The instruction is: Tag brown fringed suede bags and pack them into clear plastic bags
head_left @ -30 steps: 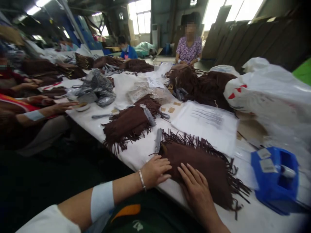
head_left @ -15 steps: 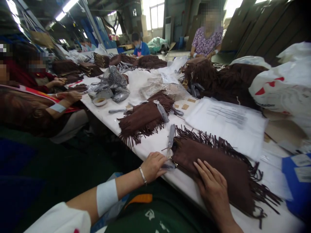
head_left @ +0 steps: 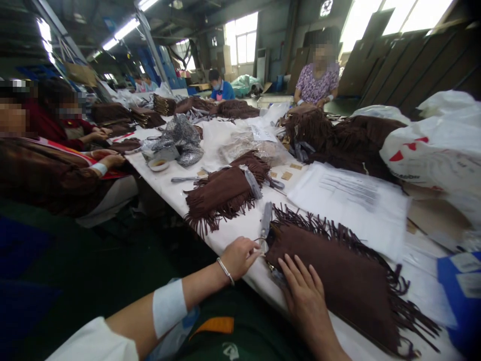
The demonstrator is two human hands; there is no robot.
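A dark brown fringed bag (head_left: 338,271) lies flat on the white-covered table in front of me. My right hand (head_left: 304,291) rests on its near left part, fingers stretched out and spread a little. At the bag's left corner my left hand (head_left: 242,258) has thumb and fingers pinched together, beside a thin dark cord (head_left: 260,239) and metal hardware. What sits between these fingertips is too small to make out. A grey wrapped strap (head_left: 266,219) sticks up from that corner. Another grey wrapped piece (head_left: 278,276) shows partly beside my right hand.
Further along the table (head_left: 221,245) lie more fringed bags (head_left: 225,188), a small dish (head_left: 158,164) and crumpled silvery wrapping (head_left: 182,140). Printed plastic sleeves (head_left: 349,200) lie behind my bag. A white plastic bag (head_left: 432,145) and blue box (head_left: 460,286) stand right. Several people work around.
My left hand has let go of the grey wrapped piece and moved up slightly to pinch at the bag's corner. My right hand has slid left along the bag. The view has tilted up slightly.
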